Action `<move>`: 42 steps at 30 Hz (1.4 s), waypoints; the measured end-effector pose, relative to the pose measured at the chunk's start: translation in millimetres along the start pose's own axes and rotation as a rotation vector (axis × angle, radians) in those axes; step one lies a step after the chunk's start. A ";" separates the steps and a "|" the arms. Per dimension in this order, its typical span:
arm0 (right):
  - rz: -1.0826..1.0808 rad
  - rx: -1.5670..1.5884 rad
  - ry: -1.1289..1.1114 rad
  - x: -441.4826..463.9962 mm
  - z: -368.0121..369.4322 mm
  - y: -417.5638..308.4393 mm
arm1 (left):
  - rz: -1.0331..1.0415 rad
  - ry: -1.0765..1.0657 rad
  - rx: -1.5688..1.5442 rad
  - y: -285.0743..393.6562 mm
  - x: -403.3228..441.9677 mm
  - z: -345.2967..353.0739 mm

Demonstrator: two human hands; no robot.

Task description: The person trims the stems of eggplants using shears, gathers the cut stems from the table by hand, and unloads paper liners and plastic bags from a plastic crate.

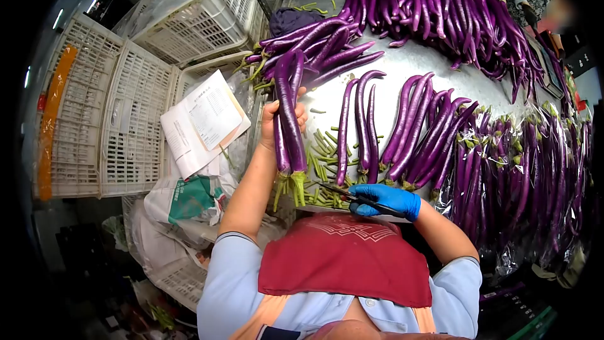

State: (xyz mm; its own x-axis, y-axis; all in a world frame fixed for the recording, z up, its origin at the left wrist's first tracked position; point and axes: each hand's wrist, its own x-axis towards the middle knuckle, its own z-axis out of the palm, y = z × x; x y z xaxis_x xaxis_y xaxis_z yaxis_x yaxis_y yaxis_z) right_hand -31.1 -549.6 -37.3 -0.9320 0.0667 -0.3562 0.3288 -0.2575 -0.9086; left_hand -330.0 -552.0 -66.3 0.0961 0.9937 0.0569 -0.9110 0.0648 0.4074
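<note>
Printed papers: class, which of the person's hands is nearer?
Left. The left hand, holding eggplants, is just right of the printed papers; the gloved right hand is farther right, beyond those eggplants.

On the metal table [418,56]: stem pieces [324,164] between left hand [286,119] and right hand [385,201]; eggplant row [412,129] beyond the right; eggplant heap [327,47] past the left; larger eggplant pile [428,3] beyond both; bagged eggplants [519,170] outward of the right.

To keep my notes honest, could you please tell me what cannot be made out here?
Left hand, part of the palm: head view, hidden behind the held eggplants.
Black-handled tool, full shape: head view, partly covered by the gloved right hand.
Paper sheet, fine print: head view, too small.
</note>
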 end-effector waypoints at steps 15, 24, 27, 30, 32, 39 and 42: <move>0.116 -0.566 0.108 14.1 -18.4 -2.7 | -0.118 0.331 0.628 -10.9 14.3 15.2; 0.074 -0.522 0.107 3.1 -19.6 4.3 | -0.087 0.384 0.756 -8.2 21.5 15.3; -0.023 -0.506 0.157 9.7 -12.5 7.5 | -0.015 0.380 0.820 -17.4 24.0 20.5; 0.038 -0.505 0.114 26.2 -10.3 -2.1 | -0.002 0.370 0.867 -27.4 25.8 28.3; 0.047 -0.539 0.150 29.8 -12.0 4.3 | -0.011 0.390 0.928 -29.1 26.1 35.3; 0.096 -0.761 0.176 22.6 -10.1 7.2 | 0.072 0.376 1.059 -26.8 22.5 27.1; 0.134 -0.870 0.146 23.1 -4.0 -12.6 | 0.068 0.332 1.015 -28.2 23.8 40.4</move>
State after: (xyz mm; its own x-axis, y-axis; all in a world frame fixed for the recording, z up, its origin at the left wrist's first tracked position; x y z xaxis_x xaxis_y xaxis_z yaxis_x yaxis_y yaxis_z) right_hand -56.2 -541.0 -34.9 -0.8682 0.2259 -0.4418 0.4883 0.5470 -0.6799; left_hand -285.8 -533.8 -39.6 -0.1957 0.9774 -0.0805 -0.1354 0.0543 0.9893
